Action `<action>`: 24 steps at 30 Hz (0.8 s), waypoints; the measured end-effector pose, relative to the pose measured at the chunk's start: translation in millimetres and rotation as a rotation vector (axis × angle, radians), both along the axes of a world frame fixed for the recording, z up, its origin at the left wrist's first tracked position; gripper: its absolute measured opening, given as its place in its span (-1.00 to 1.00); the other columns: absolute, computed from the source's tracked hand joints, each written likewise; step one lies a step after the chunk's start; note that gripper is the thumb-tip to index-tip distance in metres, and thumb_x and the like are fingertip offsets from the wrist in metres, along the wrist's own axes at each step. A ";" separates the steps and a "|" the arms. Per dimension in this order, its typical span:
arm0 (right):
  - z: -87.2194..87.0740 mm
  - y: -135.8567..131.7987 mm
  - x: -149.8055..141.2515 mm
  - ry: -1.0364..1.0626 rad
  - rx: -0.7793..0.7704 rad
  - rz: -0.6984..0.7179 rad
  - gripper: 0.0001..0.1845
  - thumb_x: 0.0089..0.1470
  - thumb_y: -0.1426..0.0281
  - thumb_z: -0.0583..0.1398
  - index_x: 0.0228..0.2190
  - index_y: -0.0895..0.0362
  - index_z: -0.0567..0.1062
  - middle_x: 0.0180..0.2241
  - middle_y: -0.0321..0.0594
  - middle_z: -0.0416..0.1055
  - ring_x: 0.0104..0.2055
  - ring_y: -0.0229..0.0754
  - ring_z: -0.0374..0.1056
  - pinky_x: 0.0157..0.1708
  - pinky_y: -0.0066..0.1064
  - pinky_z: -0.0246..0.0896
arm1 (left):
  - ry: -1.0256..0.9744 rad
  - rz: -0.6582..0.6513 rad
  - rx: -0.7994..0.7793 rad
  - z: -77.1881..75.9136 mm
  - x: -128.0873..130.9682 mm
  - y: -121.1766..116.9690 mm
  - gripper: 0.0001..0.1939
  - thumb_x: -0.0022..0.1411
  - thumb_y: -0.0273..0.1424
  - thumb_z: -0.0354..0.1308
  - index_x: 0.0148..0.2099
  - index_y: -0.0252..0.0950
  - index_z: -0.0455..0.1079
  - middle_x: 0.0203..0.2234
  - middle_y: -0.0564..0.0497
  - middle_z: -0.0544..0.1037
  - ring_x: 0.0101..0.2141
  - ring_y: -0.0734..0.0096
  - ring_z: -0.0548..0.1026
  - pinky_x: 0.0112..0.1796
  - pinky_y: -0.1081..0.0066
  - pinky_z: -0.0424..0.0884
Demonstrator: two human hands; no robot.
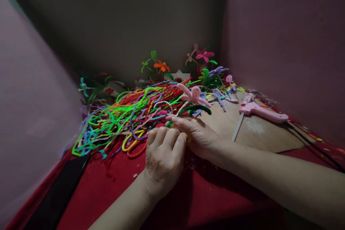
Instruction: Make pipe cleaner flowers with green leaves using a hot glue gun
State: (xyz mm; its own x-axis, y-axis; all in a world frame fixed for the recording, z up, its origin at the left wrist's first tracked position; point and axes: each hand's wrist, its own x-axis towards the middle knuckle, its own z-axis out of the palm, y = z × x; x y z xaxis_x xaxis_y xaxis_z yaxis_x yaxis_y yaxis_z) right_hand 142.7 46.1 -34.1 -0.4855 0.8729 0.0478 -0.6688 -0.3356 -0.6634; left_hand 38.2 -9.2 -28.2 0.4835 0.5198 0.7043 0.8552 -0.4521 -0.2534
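Black object [58, 194]: lying at 8 o'clock from the left hand [164, 156] and right hand [201, 134], whose meeting spot is serving as clock centre throughout.
Teal flower [84, 87]: standing out at 10 o'clock, well apart.
Red cloth [107, 187]: covering the surface, showing bare at 7 o'clock.
Fuzzy stems [115, 115]: heaping at 10 o'clock, many colours, tangling, near the left hand.
Yellow and red loops [130, 147]: lying at 9 o'clock, just beside the left hand.
Orange flower [161, 66]: standing behind the heap, about 12 o'clock.
Left hand: curling its fingers, meeting the right; contents hidden, cannot tell what it is gripping.
Pink flower [193, 95]: rising at 1 o'clock, bloom above both hands, stem running down into the right fingertips.
Dark green leaf [198, 108]: arching just below the bloom, 1 o'clock.
Right hand: pinching the pink flower's stem.
Magenta flower [205, 55]: standing farther back, 1 o'clock.
Purple flower [219, 72]: leaning at 1 o'clock, nearer.
Board [223, 122]: lying between 2 and 3 o'clock.
Pink glue gun [264, 112]: resting there, clear stick [238, 126] pointing toward the right forearm, black cord [312, 142] trailing to 3 o'clock.
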 end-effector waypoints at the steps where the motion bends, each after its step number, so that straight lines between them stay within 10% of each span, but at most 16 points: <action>1: -1.1 0.2 -0.2 0.006 0.008 0.013 -0.77 -0.25 0.38 0.36 -0.44 0.21 0.56 -0.61 -0.39 0.31 -0.53 -0.39 0.17 -0.51 -0.49 0.01 | -0.012 -0.005 -0.011 -0.5 0.1 -0.2 -0.91 0.19 -0.51 0.09 -0.37 -0.29 0.38 -0.52 -0.03 0.44 -0.42 0.28 0.28 -0.34 0.26 0.16; 24: -9.5 9.3 -0.6 0.016 0.001 -0.005 -0.77 -0.23 0.35 0.35 -0.43 0.19 0.56 -0.56 -0.35 0.37 -0.49 -0.35 0.20 -0.47 -0.47 0.03 | -0.168 -0.174 -0.130 9.5 -11.1 -3.8 -0.91 0.12 -0.57 0.12 -0.30 -0.31 0.31 -0.43 -0.04 0.47 -0.36 0.31 0.34 -0.30 0.25 0.23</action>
